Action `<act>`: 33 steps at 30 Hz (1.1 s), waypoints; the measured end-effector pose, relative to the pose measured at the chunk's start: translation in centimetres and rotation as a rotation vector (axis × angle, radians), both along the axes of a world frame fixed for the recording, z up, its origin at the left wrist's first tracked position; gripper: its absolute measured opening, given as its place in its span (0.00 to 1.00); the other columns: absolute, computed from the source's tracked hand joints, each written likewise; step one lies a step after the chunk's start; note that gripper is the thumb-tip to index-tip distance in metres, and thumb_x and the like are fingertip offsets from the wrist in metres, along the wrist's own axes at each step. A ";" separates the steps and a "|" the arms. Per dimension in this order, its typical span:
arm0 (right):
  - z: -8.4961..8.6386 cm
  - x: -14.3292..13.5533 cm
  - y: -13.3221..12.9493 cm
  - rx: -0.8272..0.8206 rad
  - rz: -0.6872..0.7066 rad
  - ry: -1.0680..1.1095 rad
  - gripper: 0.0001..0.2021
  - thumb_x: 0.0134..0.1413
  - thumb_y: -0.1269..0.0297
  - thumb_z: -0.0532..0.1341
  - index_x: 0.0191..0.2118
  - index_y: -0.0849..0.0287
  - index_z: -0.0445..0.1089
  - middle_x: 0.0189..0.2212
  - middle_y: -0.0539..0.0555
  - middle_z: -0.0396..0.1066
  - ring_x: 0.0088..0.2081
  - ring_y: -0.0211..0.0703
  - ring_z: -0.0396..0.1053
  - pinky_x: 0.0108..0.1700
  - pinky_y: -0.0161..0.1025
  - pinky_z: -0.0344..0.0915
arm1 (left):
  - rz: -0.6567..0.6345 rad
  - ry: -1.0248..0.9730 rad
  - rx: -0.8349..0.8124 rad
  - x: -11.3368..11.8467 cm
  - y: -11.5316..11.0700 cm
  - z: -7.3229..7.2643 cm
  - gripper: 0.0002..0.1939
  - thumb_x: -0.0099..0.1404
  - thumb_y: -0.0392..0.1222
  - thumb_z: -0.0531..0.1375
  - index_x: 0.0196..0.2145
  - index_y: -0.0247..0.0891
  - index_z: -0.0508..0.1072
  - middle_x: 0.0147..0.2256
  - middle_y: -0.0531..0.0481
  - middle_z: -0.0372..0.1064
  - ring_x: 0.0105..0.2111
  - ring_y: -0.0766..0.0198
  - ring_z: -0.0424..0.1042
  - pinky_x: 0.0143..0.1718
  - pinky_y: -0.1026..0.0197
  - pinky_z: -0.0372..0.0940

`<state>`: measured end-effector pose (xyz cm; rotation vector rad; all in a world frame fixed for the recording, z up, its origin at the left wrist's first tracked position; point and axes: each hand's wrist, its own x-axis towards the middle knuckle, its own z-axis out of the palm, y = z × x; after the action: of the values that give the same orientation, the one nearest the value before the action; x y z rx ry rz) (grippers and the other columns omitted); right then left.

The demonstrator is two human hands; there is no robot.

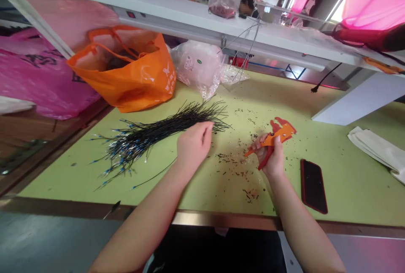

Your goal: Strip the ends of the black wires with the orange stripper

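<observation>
My left hand (pixel 194 142) is closed, fingers curled in with thumb and forefinger pinched, beside a bundle of black wires (pixel 164 127) with blue tips. A single black wire (pixel 155 176) with a blue end runs from the tabletop up to this hand and disappears behind it; the fingers hide where it is gripped. Wrapped in my right hand (pixel 272 159) are the handles of an orange and red wire stripper (pixel 280 133), its head pointing away from me. Small black clippings (pixel 234 161) lie scattered on the table between the hands.
A phone (pixel 313 186) lies right of my right forearm, with white cloth (pixel 376 150) beyond. Behind the wires stand an orange bag (pixel 142 81) and clear plastic bags (pixel 199 66). A white shelf (pixel 177 9) crosses overhead; a pink bag (pixel 47 79) is at left. People are behind the shelf.
</observation>
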<state>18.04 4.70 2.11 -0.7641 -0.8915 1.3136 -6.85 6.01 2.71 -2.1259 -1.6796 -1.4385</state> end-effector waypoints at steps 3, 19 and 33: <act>-0.9 -1.2 -0.5 -0.048 0.136 -0.088 0.29 0.57 0.29 0.65 0.32 0.54 0.72 0.23 0.50 0.68 0.27 0.45 0.70 0.35 0.46 0.77 | -0.105 0.177 0.044 2.2 -1.3 -0.4 0.14 0.80 0.40 0.54 0.46 0.41 0.81 0.36 0.50 0.84 0.33 0.62 0.80 0.32 0.62 0.65; -4.5 -3.4 -1.8 -0.170 0.207 -0.162 0.33 0.59 0.26 0.61 0.47 0.54 0.74 0.32 0.55 0.78 0.39 0.54 0.81 0.33 0.45 0.79 | -0.202 0.228 0.183 4.8 -3.3 -0.2 0.08 0.77 0.34 0.59 0.40 0.39 0.77 0.28 0.53 0.76 0.27 0.66 0.73 0.28 0.62 0.62; -4.6 -3.1 -1.8 -0.140 0.207 -0.232 0.34 0.61 0.24 0.57 0.42 0.54 0.75 0.31 0.57 0.77 0.41 0.56 0.81 0.35 0.48 0.79 | -0.227 0.219 0.191 4.9 -3.5 -0.2 0.08 0.76 0.33 0.59 0.39 0.38 0.77 0.28 0.54 0.75 0.26 0.66 0.73 0.28 0.62 0.62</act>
<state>14.91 2.87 -2.48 -0.9676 -1.0941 1.5015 -1.97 2.52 2.55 -2.3235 -1.2089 -1.2980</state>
